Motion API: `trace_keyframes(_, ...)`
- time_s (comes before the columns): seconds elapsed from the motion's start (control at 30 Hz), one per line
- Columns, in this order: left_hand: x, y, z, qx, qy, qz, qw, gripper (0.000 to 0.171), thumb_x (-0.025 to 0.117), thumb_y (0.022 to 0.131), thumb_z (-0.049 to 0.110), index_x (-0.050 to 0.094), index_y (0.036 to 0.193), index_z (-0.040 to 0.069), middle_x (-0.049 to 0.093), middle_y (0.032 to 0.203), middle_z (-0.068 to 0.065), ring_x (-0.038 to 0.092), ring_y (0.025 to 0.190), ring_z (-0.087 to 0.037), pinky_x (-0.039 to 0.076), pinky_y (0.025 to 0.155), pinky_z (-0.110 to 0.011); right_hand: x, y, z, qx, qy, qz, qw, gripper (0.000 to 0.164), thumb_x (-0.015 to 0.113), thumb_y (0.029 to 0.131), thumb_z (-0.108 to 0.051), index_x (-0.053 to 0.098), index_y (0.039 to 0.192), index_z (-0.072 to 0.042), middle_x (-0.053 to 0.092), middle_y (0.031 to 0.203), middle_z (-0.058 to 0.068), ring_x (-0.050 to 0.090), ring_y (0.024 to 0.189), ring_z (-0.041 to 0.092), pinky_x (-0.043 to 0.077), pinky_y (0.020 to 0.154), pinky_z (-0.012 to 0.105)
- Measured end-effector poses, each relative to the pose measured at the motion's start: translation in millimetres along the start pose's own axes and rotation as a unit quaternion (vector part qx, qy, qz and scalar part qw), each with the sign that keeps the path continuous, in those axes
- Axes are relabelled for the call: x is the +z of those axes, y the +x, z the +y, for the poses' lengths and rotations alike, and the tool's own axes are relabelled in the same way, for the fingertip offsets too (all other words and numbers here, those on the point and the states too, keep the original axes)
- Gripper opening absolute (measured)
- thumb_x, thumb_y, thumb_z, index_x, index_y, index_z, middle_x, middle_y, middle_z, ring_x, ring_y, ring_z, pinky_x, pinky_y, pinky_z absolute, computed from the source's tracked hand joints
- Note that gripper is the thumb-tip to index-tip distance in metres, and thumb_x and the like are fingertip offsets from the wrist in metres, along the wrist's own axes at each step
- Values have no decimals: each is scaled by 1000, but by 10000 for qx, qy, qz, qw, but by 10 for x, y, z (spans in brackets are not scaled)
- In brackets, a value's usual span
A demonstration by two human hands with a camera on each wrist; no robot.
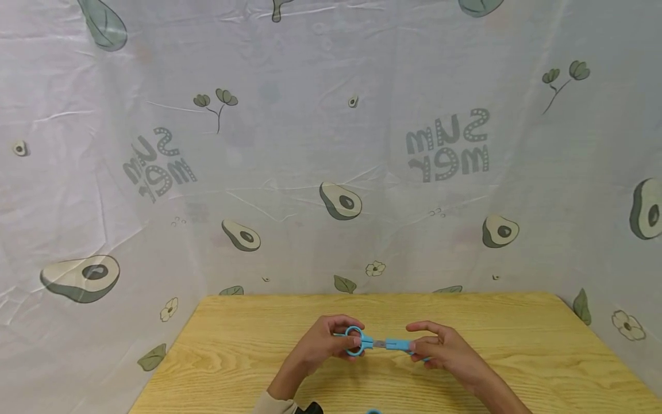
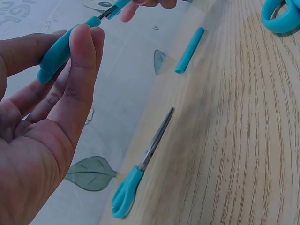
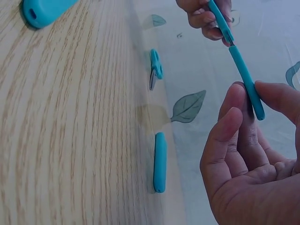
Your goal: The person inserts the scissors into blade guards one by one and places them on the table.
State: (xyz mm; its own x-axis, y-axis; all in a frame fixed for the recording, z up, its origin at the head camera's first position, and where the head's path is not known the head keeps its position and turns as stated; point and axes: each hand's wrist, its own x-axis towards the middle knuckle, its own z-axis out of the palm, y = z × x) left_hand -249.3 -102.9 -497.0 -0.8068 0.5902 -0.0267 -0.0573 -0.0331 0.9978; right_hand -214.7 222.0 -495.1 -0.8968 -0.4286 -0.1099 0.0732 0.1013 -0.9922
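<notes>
A pair of scissors with light blue handles point(image 1: 366, 342) is held by my left hand point(image 1: 331, 340), thumb and fingers pinching the finger loops. A short stretch of metal blade point(image 1: 380, 344) shows between the handles and a blue blade cover point(image 1: 398, 344). This cover sits over the blade tips, in line with the scissors. My right hand point(image 1: 446, 352) pinches its other end between thumb and fingers point(image 3: 234, 124). Both hands are raised above the table. Below them, in the left wrist view, lie a second pair of scissors point(image 2: 127, 190) and a loose blue cover point(image 2: 190, 50).
The wooden table point(image 1: 248, 322) ends at a pale hanging sheet point(image 1: 289, 241) printed with avocados and leaves. Another blue loop point(image 1: 374, 411) shows at the bottom edge of the head view, and part of a blue piece point(image 3: 44, 11) at the right wrist view's top left.
</notes>
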Motion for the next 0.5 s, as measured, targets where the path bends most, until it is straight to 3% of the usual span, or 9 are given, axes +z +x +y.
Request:
trace_keyframes(0.33,29,-2,-2,12,51,-34,10000,35,75,101,10,69,133,-3,76,97,4,78,87,-11,66,76,-29,22,-4,1,-44,20,-71,10000,60,67,108,-22,43,154,8,80,101,-4,73,92,11,58,77,25)
trace_keyframes(0.5,53,0,5,12,33,36,10000,33,74,100,8,70,131,-3,76,96,4,77,85,-12,65,74,-28,21,2,5,-51,54,-118,9999,50,67,108,-23,52,149,4,81,102,-4,74,93,11,59,78,26)
